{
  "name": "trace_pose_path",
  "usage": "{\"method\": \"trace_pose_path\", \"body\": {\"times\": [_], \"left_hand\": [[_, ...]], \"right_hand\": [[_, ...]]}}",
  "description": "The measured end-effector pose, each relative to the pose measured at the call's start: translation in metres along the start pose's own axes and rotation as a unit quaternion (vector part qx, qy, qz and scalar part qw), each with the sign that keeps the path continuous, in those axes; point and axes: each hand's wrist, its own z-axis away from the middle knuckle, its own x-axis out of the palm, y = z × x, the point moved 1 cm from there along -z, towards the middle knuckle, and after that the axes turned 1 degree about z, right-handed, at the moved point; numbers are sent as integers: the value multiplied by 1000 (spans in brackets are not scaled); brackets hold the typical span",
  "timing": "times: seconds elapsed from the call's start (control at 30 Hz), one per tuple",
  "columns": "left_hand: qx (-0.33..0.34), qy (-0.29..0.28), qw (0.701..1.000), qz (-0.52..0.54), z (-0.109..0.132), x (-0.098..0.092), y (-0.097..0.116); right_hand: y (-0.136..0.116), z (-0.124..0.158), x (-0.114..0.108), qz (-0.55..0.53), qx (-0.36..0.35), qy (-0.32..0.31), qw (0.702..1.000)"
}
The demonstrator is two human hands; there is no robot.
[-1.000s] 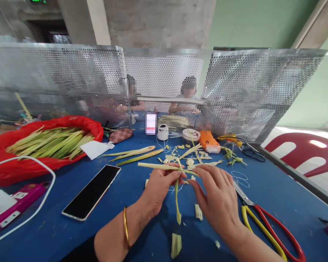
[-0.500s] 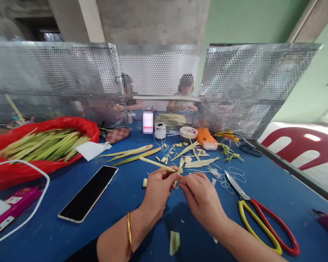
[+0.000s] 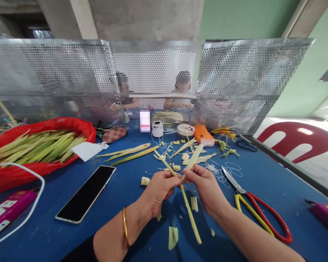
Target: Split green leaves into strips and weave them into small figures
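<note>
Leaf strips (image 3: 191, 217), now swung steeper, between both pinching hands (image 3: 159, 187) (image 3: 207, 189) (one end below)

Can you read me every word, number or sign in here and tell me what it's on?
There are none I can read.
Standing phone: screen blurred out.
Orange packet: a dark mark, too small to read.
Round white roll: a dark red mark, too small to make out.
Purple object at the right edge: an orange patch, too blurred.
Flat phone: dark screen, no words showing.
</note>
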Motion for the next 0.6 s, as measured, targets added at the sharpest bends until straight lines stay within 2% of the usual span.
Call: {"method": "trace_pose_path", "body": {"times": [0.23,0.3,0.37,0.43,0.47,0.5,0.53,0.57,0.6], "left_hand": [[3,2,1000,-19,0,1,1],[0,4,1000,-31,1,0,2],[-6,7,999,-44,1,-1,3],[-6,5,998,-65,2,-1,4],[2,5,996,-84,2,-1,4],[16,6,994,-110,3,-1,4],[35,6,989,-140,3,-1,3],[56,4,984,-171,3,-1,2],[77,-1,977,-198,4,0,1]], "right_hand": [[6,3,2,11,-28,29,999],[7,-1,-2,52,-17,16,998],[4,-8,-9,127,-26,33,991],[-3,-14,-19,211,-109,127,963],[-8,-15,-23,254,-177,182,933],[-14,-15,-25,298,-241,212,899],[-18,-14,-26,337,-289,199,873],[-21,-13,-24,367,-316,151,862],[-22,-12,-22,381,-315,77,866]]}}
